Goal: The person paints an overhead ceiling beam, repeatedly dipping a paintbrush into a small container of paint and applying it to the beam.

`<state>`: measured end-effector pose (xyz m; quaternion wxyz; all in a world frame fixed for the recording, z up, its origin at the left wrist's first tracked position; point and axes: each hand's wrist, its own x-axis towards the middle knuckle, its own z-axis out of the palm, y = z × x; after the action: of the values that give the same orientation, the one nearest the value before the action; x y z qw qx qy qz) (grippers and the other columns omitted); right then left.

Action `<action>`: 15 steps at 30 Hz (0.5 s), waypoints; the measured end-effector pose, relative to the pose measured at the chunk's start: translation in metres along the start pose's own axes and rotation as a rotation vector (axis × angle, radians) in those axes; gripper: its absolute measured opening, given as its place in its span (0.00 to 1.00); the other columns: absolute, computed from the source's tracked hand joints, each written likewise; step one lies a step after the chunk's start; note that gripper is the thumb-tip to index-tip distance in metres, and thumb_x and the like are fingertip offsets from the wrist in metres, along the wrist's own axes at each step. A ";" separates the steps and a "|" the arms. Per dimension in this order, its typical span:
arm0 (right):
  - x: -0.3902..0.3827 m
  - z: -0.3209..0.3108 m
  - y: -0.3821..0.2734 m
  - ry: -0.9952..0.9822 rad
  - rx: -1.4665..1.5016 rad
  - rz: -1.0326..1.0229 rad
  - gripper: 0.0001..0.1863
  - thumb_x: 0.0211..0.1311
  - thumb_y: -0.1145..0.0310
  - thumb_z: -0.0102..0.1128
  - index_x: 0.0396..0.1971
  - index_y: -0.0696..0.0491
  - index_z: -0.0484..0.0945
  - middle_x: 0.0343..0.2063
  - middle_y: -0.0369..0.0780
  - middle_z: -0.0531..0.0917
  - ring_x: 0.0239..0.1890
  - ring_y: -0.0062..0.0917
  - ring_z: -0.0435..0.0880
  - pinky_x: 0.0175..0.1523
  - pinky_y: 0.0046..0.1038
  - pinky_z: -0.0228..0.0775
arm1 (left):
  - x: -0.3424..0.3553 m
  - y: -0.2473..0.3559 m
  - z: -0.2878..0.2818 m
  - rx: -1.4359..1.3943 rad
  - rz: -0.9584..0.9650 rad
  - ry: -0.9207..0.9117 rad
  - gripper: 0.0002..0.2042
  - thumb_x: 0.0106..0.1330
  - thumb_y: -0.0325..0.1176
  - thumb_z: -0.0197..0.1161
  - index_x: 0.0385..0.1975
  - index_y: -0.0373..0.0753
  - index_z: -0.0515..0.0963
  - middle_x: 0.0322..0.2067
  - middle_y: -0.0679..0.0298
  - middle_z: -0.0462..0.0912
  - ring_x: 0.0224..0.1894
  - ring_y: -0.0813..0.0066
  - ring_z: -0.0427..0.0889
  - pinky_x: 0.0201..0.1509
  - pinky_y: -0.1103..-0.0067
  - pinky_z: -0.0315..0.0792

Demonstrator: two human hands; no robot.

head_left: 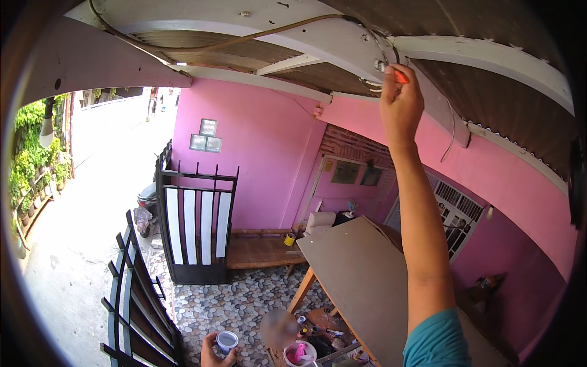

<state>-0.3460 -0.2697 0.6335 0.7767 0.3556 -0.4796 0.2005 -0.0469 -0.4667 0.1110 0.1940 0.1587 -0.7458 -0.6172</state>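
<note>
My right hand (400,101) is raised high, its fingers closed round a small paintbrush (400,76) with an orange handle. The brush's pale head meets or nearly touches the white beam (342,49) under the roof; contact is hard to make out. Loose wires hang beside it. Low in the view, my left hand (211,352) grips a small round tub (227,340) with pale grey contents, held upright. Part of that hand is cut off by the lower edge.
A large brown board (361,263) on wooden legs stands below my right arm. Black metal gates (195,226) are at left. A bamboo bench (257,249) carries a yellow can (290,239). On the pebble-patterned floor are a bucket (313,355) with pink contents and a blurred round patch.
</note>
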 end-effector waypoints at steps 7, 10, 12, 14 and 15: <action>0.024 0.019 -0.055 -0.046 0.741 0.443 0.08 0.69 0.66 0.58 0.39 0.56 0.78 0.31 0.42 0.84 0.29 0.28 0.84 0.35 0.29 0.75 | -0.010 -0.009 -0.005 0.097 0.052 0.063 0.31 0.57 0.30 0.75 0.60 0.34 0.67 0.48 0.53 0.81 0.50 0.67 0.81 0.52 0.71 0.75; 0.024 0.017 -0.024 0.079 0.317 0.286 0.07 0.69 0.68 0.58 0.40 0.56 0.78 0.31 0.41 0.84 0.31 0.29 0.84 0.37 0.28 0.76 | -0.017 0.001 -0.008 0.015 -0.008 0.041 0.31 0.57 0.30 0.75 0.60 0.36 0.68 0.47 0.53 0.81 0.49 0.67 0.81 0.52 0.71 0.76; 0.026 0.019 -0.027 0.072 0.196 0.204 0.07 0.68 0.69 0.59 0.41 0.55 0.77 0.32 0.41 0.84 0.34 0.31 0.85 0.39 0.29 0.77 | -0.018 -0.016 -0.008 -0.011 0.006 0.072 0.31 0.56 0.29 0.75 0.60 0.36 0.68 0.46 0.53 0.81 0.49 0.68 0.81 0.51 0.72 0.76; 0.027 0.029 -0.041 0.077 0.106 -0.045 0.07 0.67 0.68 0.60 0.41 0.54 0.77 0.33 0.41 0.84 0.34 0.34 0.85 0.39 0.31 0.77 | -0.019 -0.031 -0.008 0.062 0.105 0.125 0.31 0.56 0.27 0.75 0.60 0.36 0.68 0.46 0.53 0.81 0.49 0.68 0.80 0.50 0.72 0.76; 0.027 0.033 -0.057 0.052 0.179 -0.043 0.07 0.67 0.67 0.60 0.40 0.54 0.77 0.34 0.42 0.84 0.33 0.35 0.85 0.39 0.34 0.77 | -0.020 -0.026 -0.009 0.083 0.097 0.126 0.31 0.56 0.26 0.74 0.59 0.36 0.68 0.45 0.53 0.81 0.49 0.68 0.79 0.51 0.72 0.76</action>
<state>-0.3165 -0.3333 0.6463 0.7581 0.4287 -0.4315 0.2351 -0.0250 -0.4700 0.0853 0.2635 0.1689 -0.7639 -0.5644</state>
